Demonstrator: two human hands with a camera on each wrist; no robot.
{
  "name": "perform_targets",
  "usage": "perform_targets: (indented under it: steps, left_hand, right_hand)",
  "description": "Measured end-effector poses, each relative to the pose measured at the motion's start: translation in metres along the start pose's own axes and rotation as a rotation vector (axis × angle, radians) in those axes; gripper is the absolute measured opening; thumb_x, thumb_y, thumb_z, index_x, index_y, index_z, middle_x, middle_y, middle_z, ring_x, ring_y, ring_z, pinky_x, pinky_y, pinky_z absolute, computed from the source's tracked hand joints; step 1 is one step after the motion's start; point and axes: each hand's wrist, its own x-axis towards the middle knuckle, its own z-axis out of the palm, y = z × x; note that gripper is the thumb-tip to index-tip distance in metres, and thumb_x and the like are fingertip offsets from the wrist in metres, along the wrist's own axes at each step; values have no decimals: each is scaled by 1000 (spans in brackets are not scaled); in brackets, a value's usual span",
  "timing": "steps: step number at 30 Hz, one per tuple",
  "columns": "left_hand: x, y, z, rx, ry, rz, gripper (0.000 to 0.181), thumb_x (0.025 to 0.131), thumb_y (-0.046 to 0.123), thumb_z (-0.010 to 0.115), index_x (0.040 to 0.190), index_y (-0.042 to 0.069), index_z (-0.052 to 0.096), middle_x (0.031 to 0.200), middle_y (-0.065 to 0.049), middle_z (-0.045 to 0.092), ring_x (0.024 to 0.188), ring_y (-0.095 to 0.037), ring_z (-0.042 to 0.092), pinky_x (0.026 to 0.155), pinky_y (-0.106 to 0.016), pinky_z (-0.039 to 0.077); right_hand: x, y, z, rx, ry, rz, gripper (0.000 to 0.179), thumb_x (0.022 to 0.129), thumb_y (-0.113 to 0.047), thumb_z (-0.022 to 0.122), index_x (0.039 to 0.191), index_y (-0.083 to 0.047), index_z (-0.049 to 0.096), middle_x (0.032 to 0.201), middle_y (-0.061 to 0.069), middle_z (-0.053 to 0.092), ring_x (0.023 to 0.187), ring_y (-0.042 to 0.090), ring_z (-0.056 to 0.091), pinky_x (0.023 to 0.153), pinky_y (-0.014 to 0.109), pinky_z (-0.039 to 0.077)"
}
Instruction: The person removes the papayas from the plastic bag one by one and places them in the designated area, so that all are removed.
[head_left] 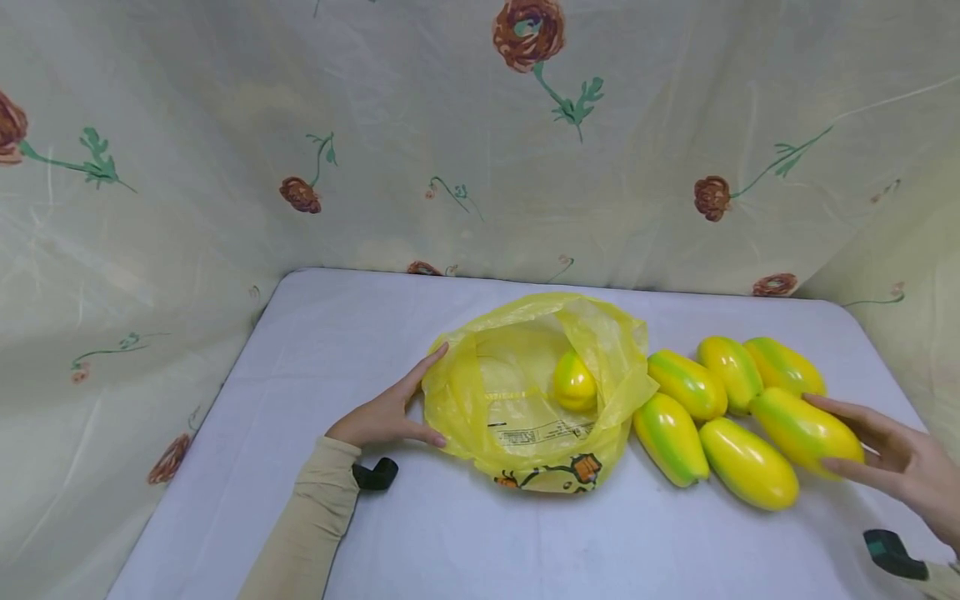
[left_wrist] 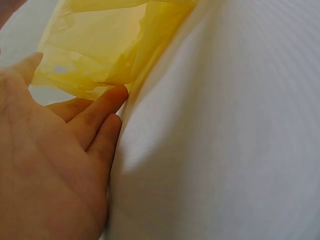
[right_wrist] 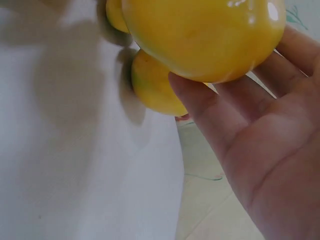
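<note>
A yellow plastic bag [head_left: 459,408] with a printed cartoon lies on the table, its mouth spread wide. Inside it shows one yellow-green papaya [head_left: 574,385], partly covered by a fold. My left hand [head_left: 375,419] touches the bag's left side, fingers extended and thumb apart; the left wrist view has the fingertips [left_wrist: 120,95] right at the yellow plastic. On the right, my right hand [head_left: 892,457] holds a glossy papaya [head_left: 804,429] by its near end, between thumb and fingers. The same papaya [right_wrist: 205,35] fills the top of the right wrist view.
Several more papayas [head_left: 750,465] lie grouped between the bag and my right hand, the leftmost close against the bag. A white cloth covers the table [head_left: 315,333]. Flower-printed curtains [head_left: 420,108] hang behind it and along both sides.
</note>
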Motion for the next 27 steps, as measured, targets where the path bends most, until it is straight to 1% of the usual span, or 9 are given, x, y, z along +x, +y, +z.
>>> perform_targets:
  steps: [2, 3, 7, 9, 10, 13, 15, 18, 27]
  left_hand:
    - [0, 1, 0, -2, -2, -1, 125, 60, 46, 91, 148, 58, 3, 162, 18, 1, 152, -17, 2, 122, -56, 12]
    - [0, 1, 0, -1, -2, 0, 125, 60, 46, 91, 148, 58, 3, 162, 18, 1, 152, -17, 2, 122, -57, 12]
    - [0, 0, 1, -1, 1, -4, 124, 61, 45, 91, 147, 59, 3, 162, 18, 1, 152, -18, 2, 121, -57, 12]
    - [0, 0, 1, -2, 2, -4, 123, 61, 44, 91, 147, 58, 4, 162, 18, 1, 152, -18, 2, 121, -57, 12]
    - [1, -1, 1, -4, 2, -5, 123, 61, 44, 91, 148, 58, 4, 162, 19, 1, 152, -17, 2, 122, -57, 12]
    - [1, -2, 1, -11, 1, 0, 122, 62, 42, 91, 148, 58, 5, 162, 19, 1, 152, -17, 2, 122, -57, 12]
    - [1, -3, 1, -14, 0, 1, 122, 62, 41, 91, 148, 57, 5, 162, 20, 1, 152, -16, 2, 122, -57, 12]
    - [1, -2, 1, -15, -1, 2, 122, 63, 41, 91, 148, 57, 5, 162, 19, 1, 152, -16, 2, 122, -57, 12]
    - [0, 1, 1, -14, -2, -8, 125, 60, 45, 91, 148, 58, 4, 162, 19, 0, 152, -18, 1, 122, -57, 11]
  right_hand:
    - [-1, 3, 1, 35, -29, 6, 79, 93, -28, 66, 156, -11, 21, 130, -38, 29, 102, -18, 30, 96, 77, 27]
    - [-1, 4, 0, 25, -40, 5, 78, 93, -28, 66, 155, -11, 21, 129, -39, 29, 102, -19, 31, 101, 72, 32]
    - [-1, 8, -1, 38, -105, 28, 78, 94, -31, 64, 155, -11, 20, 126, -37, 30, 102, -20, 31, 99, 71, 32]
    - [-1, 9, -1, 30, -134, 52, 81, 94, -34, 64, 155, -8, 19, 139, -21, 37, 102, -16, 31, 99, 72, 30]
    - [0, 9, 0, 41, -152, 69, 82, 94, -35, 64, 155, -6, 17, 147, -11, 36, 108, -8, 34, 95, 78, 25]
    - [2, 8, 1, 17, -188, 116, 87, 93, -38, 64, 154, 0, 14, 156, 24, 22, 121, 21, 35, 95, 80, 21]
    - [3, 7, 3, 7, -203, 133, 88, 93, -37, 64, 153, 2, 12, 154, 34, 14, 123, 41, 28, 96, 81, 19]
    - [3, 6, 5, 10, -216, 138, 88, 93, -35, 65, 153, 3, 12, 154, 34, 13, 125, 51, 21, 95, 82, 17]
    - [5, 9, 12, -2, -241, 135, 87, 92, -36, 65, 155, -3, 14, 156, 31, 16, 130, 51, 22, 92, 77, 29]
